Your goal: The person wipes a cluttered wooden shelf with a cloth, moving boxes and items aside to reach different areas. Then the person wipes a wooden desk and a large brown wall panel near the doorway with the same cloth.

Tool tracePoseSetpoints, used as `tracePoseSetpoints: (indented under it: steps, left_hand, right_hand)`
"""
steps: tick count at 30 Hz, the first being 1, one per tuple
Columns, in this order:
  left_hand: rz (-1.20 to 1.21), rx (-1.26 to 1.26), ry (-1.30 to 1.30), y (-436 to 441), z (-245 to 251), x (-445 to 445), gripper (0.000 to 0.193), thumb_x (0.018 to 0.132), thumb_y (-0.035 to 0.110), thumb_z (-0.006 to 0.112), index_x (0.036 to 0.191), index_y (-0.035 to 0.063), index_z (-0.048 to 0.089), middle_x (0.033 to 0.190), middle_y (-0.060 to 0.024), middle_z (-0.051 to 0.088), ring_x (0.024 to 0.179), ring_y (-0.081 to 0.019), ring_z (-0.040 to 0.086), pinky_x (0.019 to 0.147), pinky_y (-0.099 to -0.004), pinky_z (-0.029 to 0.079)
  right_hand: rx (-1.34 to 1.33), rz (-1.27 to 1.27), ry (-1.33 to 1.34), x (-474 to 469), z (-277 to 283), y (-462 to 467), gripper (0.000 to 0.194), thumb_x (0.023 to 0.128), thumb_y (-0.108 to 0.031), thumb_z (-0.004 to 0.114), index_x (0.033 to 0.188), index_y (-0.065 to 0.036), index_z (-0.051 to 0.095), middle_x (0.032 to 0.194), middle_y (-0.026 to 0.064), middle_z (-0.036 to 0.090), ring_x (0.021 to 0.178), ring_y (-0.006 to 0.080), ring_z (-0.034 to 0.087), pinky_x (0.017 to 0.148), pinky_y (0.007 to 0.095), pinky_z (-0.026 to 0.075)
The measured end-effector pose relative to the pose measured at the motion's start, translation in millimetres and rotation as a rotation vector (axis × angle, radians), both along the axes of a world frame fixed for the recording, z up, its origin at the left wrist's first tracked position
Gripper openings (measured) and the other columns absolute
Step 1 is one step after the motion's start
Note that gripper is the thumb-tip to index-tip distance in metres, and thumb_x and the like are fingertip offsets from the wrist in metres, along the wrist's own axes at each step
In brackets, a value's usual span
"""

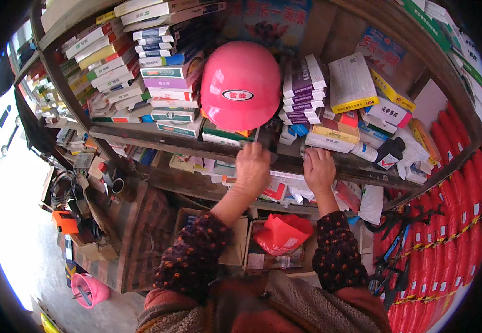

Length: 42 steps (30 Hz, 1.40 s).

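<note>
My left hand [253, 168] is at the front edge of the wooden shelf [174, 145], just below a pink helmet [241, 75] that bears writing. Its fingers are curled and slightly blurred, and what they may hold is hidden. To the right, my right hand [319, 168] has bent fingers at the same edge, with a small pale bit by the fingertips that is too small to name. Stacked purple-and-white boxes [303, 91] stand above it. The helmet rests on a green-and-white box [224, 135], between stacks of cartons.
Tall stacks of cartons [170, 83] fill the shelf's left side. A white bottle [364, 152] and a black bottle [389, 153] lie at right. Below are an open cardboard box [251, 245] and a red bag [284, 233]. Red coiled hoses [441, 233] stand far right; a pink bucket [91, 290] is lower left.
</note>
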<state>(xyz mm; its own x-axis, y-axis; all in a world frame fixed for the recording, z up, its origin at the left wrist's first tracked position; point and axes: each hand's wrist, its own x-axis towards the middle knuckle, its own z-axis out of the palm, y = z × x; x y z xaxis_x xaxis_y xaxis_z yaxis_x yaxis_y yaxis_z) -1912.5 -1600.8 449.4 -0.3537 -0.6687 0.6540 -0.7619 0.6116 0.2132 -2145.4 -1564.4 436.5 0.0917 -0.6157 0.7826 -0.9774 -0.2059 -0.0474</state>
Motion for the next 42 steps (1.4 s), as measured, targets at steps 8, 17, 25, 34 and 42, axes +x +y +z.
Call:
tracePoseSetpoints:
  steps: [8,17,25,34,42]
  left_hand:
    - [0.362,0.019,-0.122,-46,-12,110,0.016,0.075,0.01,0.067,0.091,0.0121,0.066,0.1,-0.0119,0.063,0.093,-0.034,0.063,0.077,-0.0476,0.055]
    - [0.473,0.002,0.071,-43,-22,137,0.016,0.082,0.013,0.066,0.098,0.0129,0.069,0.106,-0.0131,0.062,0.101,-0.0352,0.062,0.08,-0.0481,0.055]
    - [0.031,-0.046,0.07,-7,-13,41,0.027,0.07,0.009,0.068,0.097,0.0104,0.065,0.102,-0.0144,0.057,0.098,-0.0369,0.059,0.079,-0.0485,0.052]
    - [0.423,-0.028,0.052,-98,-17,296,0.022,0.074,0.013,0.07,0.095,0.0091,0.066,0.105,-0.0139,0.059,0.103,-0.0355,0.06,0.083,-0.0474,0.054]
    - [0.619,0.04,0.094,-164,-4,480,0.027,0.074,0.01,0.07,0.101,0.0065,0.069,0.113,-0.0151,0.061,0.109,-0.0359,0.059,0.087,-0.0457,0.054]
  right_hand:
    - [0.013,-0.015,-0.042,-9,-2,5,0.018,0.091,-0.024,0.064,0.102,-0.011,0.068,0.098,0.0069,0.065,0.092,0.0317,0.061,0.078,0.0453,0.049]
    - [0.009,-0.019,-0.064,-1,-4,3,0.015,0.091,-0.022,0.064,0.1,-0.011,0.068,0.098,0.0068,0.065,0.091,0.0323,0.061,0.078,0.0467,0.048]
    - [-0.001,-0.001,-0.016,-9,-6,6,0.016,0.089,-0.017,0.064,0.103,-0.01,0.069,0.105,0.0089,0.067,0.101,0.0349,0.062,0.085,0.0489,0.05]
    - [0.168,-0.135,0.12,-9,-18,-3,0.023,0.096,-0.013,0.056,0.115,-0.006,0.067,0.116,0.0139,0.066,0.112,0.0382,0.059,0.096,0.05,0.047]
    - [0.017,-0.454,-0.016,13,-24,26,0.041,0.102,-0.016,0.05,0.14,0.001,0.056,0.141,0.0238,0.057,0.127,0.0437,0.053,0.11,0.0538,0.04]
